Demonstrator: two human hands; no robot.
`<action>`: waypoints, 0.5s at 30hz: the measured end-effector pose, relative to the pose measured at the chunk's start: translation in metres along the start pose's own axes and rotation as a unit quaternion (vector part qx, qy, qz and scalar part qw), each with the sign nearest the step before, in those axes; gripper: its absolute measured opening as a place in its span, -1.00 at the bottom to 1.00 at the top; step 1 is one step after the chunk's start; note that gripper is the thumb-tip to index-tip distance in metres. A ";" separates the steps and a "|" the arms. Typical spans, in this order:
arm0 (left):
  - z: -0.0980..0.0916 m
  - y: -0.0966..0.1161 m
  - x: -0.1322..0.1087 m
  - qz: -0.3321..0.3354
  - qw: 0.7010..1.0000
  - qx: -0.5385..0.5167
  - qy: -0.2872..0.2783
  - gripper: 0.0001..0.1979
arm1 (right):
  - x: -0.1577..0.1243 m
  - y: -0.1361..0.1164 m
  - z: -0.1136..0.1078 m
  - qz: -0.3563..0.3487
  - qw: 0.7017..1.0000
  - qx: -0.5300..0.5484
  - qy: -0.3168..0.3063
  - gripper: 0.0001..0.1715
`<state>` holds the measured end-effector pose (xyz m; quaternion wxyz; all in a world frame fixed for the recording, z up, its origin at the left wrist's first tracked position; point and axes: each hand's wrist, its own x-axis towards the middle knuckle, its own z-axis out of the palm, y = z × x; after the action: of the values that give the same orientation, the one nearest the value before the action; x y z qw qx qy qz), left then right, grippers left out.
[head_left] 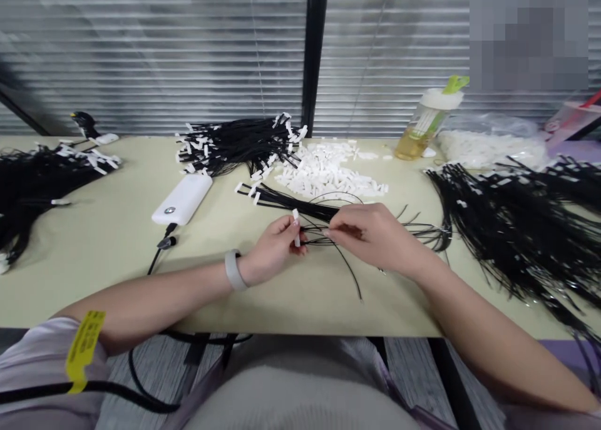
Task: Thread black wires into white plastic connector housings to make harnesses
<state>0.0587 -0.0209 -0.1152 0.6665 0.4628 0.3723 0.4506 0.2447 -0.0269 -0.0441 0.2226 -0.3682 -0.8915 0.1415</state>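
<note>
Between the thumb and fingers of my left hand (275,250) is a small white connector (296,226), held upright near the middle of the table. Thin black wires (350,270) run from beside it toward the right. My right hand (375,237) is closed in a pinch over these wires, just right of the connector; what its fingertips grip is too small to make out. Behind both hands lies a bundle of black wires (291,203) with white connectors at its left end. A pile of loose white connectors (323,170) sits farther back.
A white power bank (183,199) with a black cable lies left of centre. Wire bundles lie at the back (235,143), far left (32,183) and right (526,223). A bottle (425,123) and a plastic bag of white parts (491,145) stand at back right.
</note>
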 end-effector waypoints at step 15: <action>0.002 0.004 0.001 -0.029 0.998 -0.051 0.011 -0.86 | -0.097 -0.018 0.152 0.054 0.836 0.450 -0.310 -0.43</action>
<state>0.0598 -0.0198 -0.1112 0.6977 0.4123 0.3700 0.4543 0.2188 -0.1222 -0.1958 0.0680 -0.2118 -0.7304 0.6458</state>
